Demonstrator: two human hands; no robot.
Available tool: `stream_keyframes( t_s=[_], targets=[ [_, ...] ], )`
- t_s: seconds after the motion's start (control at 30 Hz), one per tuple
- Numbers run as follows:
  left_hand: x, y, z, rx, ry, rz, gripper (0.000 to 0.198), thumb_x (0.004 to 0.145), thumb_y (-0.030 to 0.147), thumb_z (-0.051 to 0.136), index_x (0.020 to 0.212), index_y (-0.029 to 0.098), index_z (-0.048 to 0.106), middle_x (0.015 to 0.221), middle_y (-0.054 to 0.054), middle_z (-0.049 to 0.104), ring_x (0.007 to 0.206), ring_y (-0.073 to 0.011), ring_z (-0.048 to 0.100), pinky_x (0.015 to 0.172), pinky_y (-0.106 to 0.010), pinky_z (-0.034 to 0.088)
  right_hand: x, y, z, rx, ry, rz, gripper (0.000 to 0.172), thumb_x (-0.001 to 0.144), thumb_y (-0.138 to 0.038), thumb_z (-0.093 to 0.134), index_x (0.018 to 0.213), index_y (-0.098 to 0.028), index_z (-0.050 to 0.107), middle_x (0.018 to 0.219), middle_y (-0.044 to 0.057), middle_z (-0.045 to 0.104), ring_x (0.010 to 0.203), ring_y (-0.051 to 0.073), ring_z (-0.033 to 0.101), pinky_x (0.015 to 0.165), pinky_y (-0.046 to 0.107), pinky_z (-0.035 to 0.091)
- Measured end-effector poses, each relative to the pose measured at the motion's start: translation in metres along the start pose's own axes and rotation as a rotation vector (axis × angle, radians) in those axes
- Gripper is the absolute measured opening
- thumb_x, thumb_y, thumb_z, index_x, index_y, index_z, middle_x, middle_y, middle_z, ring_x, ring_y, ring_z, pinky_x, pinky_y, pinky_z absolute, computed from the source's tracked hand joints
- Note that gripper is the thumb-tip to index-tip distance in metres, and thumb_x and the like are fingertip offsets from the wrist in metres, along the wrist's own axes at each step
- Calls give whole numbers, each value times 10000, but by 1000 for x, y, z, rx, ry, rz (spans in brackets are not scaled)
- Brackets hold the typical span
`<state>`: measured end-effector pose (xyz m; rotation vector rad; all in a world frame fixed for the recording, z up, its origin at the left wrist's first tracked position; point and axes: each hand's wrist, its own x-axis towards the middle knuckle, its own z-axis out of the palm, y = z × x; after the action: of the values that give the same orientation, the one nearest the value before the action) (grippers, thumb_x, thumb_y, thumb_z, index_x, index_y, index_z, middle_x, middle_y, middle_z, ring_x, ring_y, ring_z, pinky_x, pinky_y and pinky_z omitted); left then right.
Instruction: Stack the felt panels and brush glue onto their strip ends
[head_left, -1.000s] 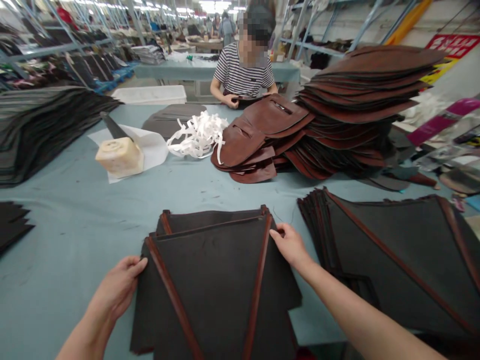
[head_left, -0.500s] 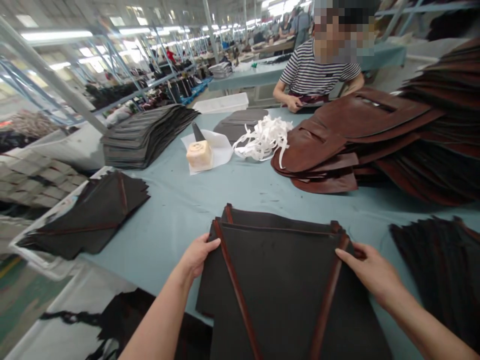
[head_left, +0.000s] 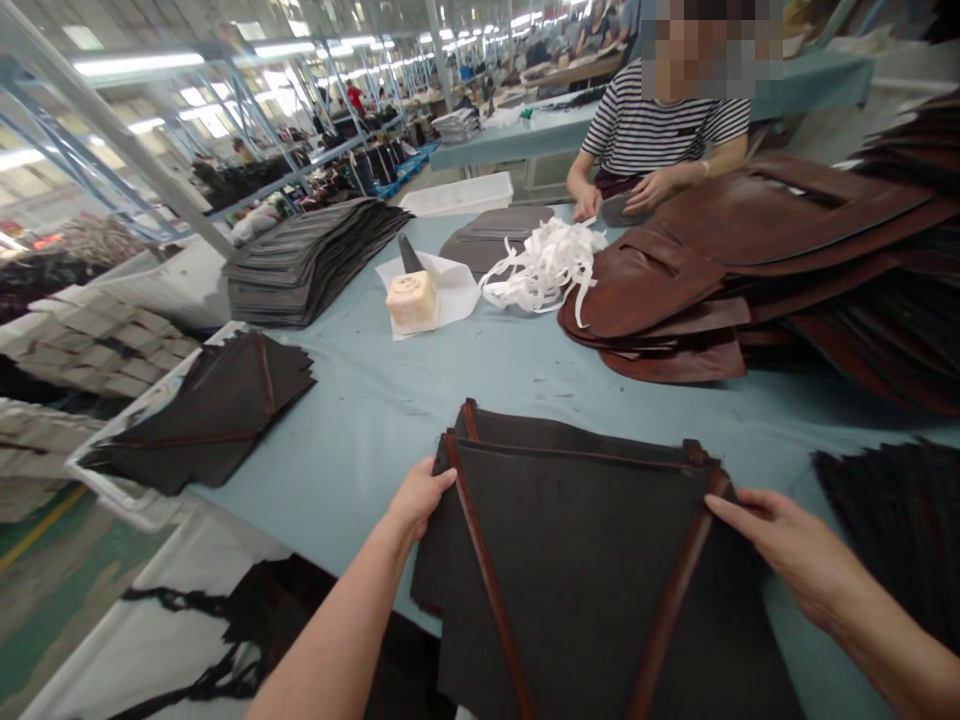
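Note:
A small stack of dark panels with reddish-brown trim strips lies on the blue-grey table right in front of me. My left hand grips the stack's left edge, thumb on top. My right hand holds the right edge by the trim strip, fingers stretched along it. The panels in the stack sit slightly out of line at the top.
More dark panels lie at the left over the table edge and another pile at the right. Brown leather pieces are heaped at the back right. A cream block, white strips and grey stacks sit beyond. A person in a striped shirt works opposite.
My view has swung to the left, bringing the left pile and floor into sight. Both hands stay on the stack's edges. The person opposite has shifted their hands.

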<state>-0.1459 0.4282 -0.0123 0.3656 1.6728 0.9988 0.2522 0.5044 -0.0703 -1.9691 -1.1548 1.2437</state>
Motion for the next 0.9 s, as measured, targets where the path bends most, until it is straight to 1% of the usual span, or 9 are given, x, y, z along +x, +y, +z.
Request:
stream_keyframes(
  t_s=[0.1,0.17,0.23,0.3,0.4,0.5,0.7,0.8,0.9],
  targets=[
    [-5,2,4,25,-14,-11,185,700,149,607,884,154,584,712,-65,686,593,-214,646,556,-332,533,-20,-14,-6,98,-46,108,624,577,-473,733,1063,-150,512,922,131,671,842,293,633,739,378,486],
    [-7,4,4,45,-37,-23,187,728,173,590,915,160,573,688,-60,682,587,-221,646,562,-350,534,-37,-24,-9,233,-187,125,558,620,-426,715,1058,-138,523,921,126,681,848,279,640,750,365,494],
    [-3,5,3,58,-27,-50,207,741,190,588,946,173,560,671,-55,679,572,-229,642,567,-380,535,-49,-32,-10,344,-401,118,446,673,-404,675,1009,-129,576,959,120,683,875,268,640,785,363,493],
    [4,6,2,60,-32,-84,218,742,194,594,956,182,554,673,-58,679,575,-240,643,575,-406,534,-53,-36,-9,416,-480,107,377,705,-384,648,981,-131,606,981,104,684,884,253,643,806,359,491],
    [4,9,4,56,-33,-102,200,732,177,599,927,177,555,665,-63,675,570,-246,641,573,-414,532,-56,-36,-9,465,-470,105,325,715,-347,642,964,-140,618,966,85,692,869,239,651,804,351,497],
    [-12,16,6,55,-15,-68,174,721,171,606,889,168,561,646,-56,667,546,-235,635,555,-396,533,-63,-38,-12,513,-489,150,296,713,-326,646,947,-145,620,896,79,706,813,241,663,768,351,514],
    [-50,53,0,14,-120,12,298,658,229,690,925,163,576,769,-64,683,634,-228,651,591,-358,541,-74,-45,-30,569,-501,242,393,673,-349,692,1023,-200,594,946,94,694,800,291,661,705,406,542],
    [-40,69,0,75,-134,69,350,638,267,705,949,167,581,788,-65,685,662,-227,651,602,-353,539,-62,-43,-28,543,-432,236,451,652,-378,694,1051,-202,579,915,107,697,762,308,664,673,420,545],
    [-5,67,9,195,-90,146,307,649,263,671,925,158,586,766,-67,683,646,-220,646,585,-343,531,-41,-36,-11,442,-335,175,365,671,-356,655,989,-190,591,839,89,705,746,288,664,686,383,538]
  ],
)
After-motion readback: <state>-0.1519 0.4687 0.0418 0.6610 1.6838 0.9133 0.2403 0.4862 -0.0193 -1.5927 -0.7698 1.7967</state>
